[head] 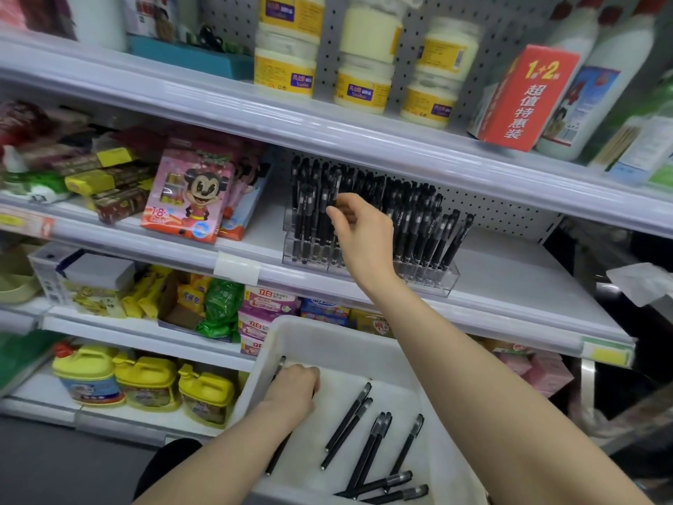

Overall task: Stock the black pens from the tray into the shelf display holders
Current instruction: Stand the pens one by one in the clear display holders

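A single wide-angle view, worn on the head, looks forward and slightly down at the store shelves from close range. They slant from upper left to lower right, and the white tray lies nearest, at bottom centre.

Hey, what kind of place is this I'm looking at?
Most likely a small shop or supermarket aisle: tiered white shelves with price-label strips, rows of identical yellow-labelled jars, and a clear display holder packed with black pens.
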A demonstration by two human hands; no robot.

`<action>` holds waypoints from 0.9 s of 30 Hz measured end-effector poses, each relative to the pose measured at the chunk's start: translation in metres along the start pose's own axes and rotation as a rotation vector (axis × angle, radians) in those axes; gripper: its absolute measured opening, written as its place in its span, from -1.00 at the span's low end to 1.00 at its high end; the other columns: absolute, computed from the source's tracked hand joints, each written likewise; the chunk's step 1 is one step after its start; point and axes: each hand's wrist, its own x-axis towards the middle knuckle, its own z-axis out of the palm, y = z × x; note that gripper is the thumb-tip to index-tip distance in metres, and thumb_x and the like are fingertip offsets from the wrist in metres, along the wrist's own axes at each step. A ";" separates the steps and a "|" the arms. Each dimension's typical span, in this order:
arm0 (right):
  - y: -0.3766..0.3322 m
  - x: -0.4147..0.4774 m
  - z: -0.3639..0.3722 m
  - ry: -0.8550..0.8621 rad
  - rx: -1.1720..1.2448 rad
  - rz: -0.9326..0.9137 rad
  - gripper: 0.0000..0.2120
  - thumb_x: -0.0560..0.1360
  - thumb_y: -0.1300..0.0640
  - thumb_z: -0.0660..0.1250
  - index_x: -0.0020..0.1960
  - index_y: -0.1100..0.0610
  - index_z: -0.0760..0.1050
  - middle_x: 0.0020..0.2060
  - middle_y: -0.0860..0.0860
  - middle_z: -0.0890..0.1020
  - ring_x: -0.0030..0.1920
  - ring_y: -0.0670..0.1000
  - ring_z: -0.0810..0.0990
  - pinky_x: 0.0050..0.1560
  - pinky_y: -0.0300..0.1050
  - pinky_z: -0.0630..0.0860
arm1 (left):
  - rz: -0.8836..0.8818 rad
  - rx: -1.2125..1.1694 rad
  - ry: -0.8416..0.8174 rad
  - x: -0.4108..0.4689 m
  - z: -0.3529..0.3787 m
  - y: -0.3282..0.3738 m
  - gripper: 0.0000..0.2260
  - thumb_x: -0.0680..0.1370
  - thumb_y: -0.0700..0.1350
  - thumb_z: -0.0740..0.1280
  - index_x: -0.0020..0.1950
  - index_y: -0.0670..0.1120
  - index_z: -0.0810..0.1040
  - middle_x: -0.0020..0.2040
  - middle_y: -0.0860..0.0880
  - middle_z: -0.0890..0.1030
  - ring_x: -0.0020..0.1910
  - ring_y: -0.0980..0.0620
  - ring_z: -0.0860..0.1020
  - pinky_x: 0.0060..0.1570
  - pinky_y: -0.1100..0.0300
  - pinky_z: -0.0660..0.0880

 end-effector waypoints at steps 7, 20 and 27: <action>0.002 0.002 0.015 0.000 -0.036 0.014 -0.82 0.60 0.11 0.31 0.13 0.16 0.59 -0.13 0.02 0.68 -0.10 0.01 0.62 0.03 0.03 0.56 | 0.012 -0.018 0.021 0.000 0.001 -0.003 -0.76 0.51 -0.26 0.30 0.16 -0.07 0.53 0.16 -0.07 0.56 0.14 -0.02 0.51 0.08 0.21 0.41; 0.018 0.000 0.033 -0.152 -0.251 0.144 -0.77 0.63 0.07 0.24 -0.01 0.18 0.59 -0.32 0.08 0.63 -0.27 0.12 0.59 -0.16 0.00 0.54 | 0.019 -0.068 0.043 0.003 0.000 -0.004 -0.79 0.52 -0.27 0.29 0.11 -0.07 0.56 0.13 -0.06 0.58 0.10 -0.02 0.54 0.05 0.20 0.44; 0.031 -0.025 0.025 -0.120 -0.156 0.070 -0.81 0.60 0.16 0.29 0.15 0.15 0.61 -0.09 0.01 0.70 -0.07 -0.01 0.63 0.02 -0.11 0.51 | -0.044 -0.317 0.171 0.004 -0.005 -0.001 -0.80 0.51 -0.18 0.32 0.11 0.01 0.52 -0.02 0.01 0.62 -0.01 0.03 0.57 0.01 0.17 0.53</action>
